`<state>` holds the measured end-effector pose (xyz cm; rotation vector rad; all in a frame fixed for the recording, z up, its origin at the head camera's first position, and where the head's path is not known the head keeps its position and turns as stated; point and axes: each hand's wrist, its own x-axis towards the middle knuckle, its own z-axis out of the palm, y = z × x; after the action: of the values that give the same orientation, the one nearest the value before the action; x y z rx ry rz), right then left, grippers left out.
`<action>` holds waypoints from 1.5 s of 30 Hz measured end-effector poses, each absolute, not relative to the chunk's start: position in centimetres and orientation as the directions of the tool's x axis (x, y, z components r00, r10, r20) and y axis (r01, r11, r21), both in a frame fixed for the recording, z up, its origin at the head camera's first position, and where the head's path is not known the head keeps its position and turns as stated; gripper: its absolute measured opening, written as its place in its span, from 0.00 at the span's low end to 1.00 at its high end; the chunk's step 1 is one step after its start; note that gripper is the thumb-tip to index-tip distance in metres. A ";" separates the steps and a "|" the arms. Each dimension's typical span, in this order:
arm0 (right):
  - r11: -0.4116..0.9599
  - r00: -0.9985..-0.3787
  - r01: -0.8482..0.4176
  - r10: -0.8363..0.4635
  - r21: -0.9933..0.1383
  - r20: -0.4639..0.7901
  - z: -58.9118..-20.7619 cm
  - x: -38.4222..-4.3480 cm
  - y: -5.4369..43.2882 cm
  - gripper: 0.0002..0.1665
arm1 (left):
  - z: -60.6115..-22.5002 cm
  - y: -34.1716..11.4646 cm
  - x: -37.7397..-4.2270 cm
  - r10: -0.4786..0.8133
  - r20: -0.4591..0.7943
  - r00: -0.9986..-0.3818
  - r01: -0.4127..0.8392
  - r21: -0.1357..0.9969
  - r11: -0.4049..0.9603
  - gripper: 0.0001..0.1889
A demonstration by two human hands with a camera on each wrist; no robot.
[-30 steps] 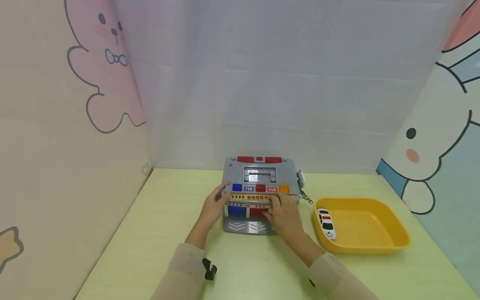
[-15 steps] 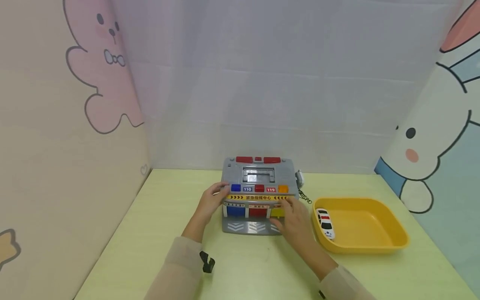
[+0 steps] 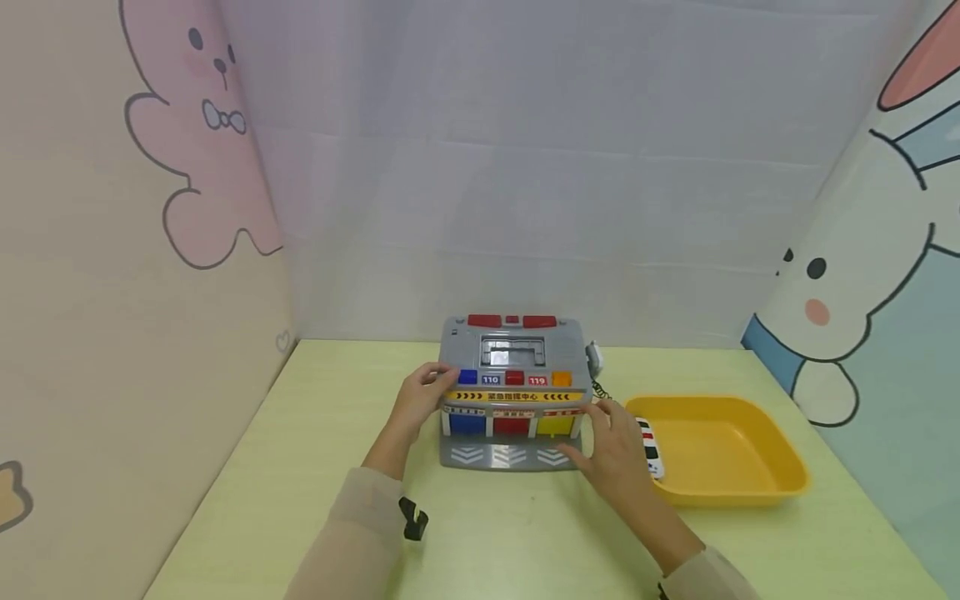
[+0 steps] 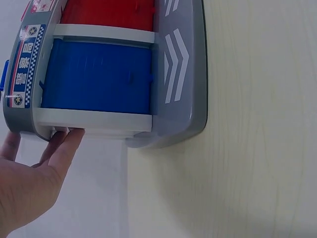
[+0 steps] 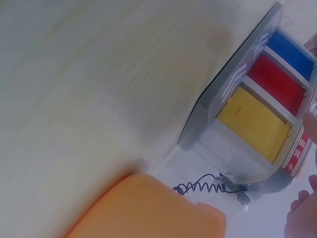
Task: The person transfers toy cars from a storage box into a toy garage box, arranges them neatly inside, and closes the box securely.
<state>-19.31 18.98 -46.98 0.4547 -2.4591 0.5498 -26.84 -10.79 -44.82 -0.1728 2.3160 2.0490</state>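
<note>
A grey toy garage (image 3: 517, 397) stands near the back of the table. Its front has blue, red and yellow doors, all down, above a ramp with white chevrons. My left hand (image 3: 414, 406) grips its left end, thumb by the blue button on top. In the left wrist view, fingertips (image 4: 69, 139) reach under the roof overhang, beside the blue door (image 4: 99, 74). At the other end, my right hand (image 3: 618, 460) has its fingers spread: one touches the right roof corner, while the thumb points at the ramp. The yellow door (image 5: 252, 121) shows uncovered in the right wrist view.
A yellow tray (image 3: 727, 500) lies right of the garage, close behind my right hand. Inside, against its left wall, a white toy police car (image 3: 652, 467) is partly covered by that hand. A white handset (image 3: 595, 358) hangs on the garage's right side by a coiled cord (image 5: 203, 187).
My right hand has slid right along the garage front, from the red and yellow doors to the right corner, uncovering the yellow door. My left hand keeps its place at the left end.
</note>
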 end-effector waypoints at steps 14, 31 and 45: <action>0.869 -0.798 -0.382 -0.138 -0.316 0.586 -46.8 -19.3 21.8 0.41 | -45.1 -10.8 -27.0 -0.058 -0.105 -0.993 -0.113 0.980 0.165 0.22; 0.857 -0.792 -0.400 -0.145 -0.325 0.593 -47.5 -19.4 23.3 0.40 | -45.2 -10.6 -26.9 -0.075 -0.092 -0.993 -0.106 0.971 0.213 0.22; 0.859 -0.778 -0.390 -0.116 -0.331 0.617 -47.8 -19.5 24.8 0.36 | -45.6 -11.4 -26.9 -0.013 -0.105 -0.994 -0.105 0.987 0.125 0.27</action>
<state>-19.53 24.81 -47.84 0.3667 -2.4263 0.6000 -26.92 -11.39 -45.55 -0.1211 2.3023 2.0296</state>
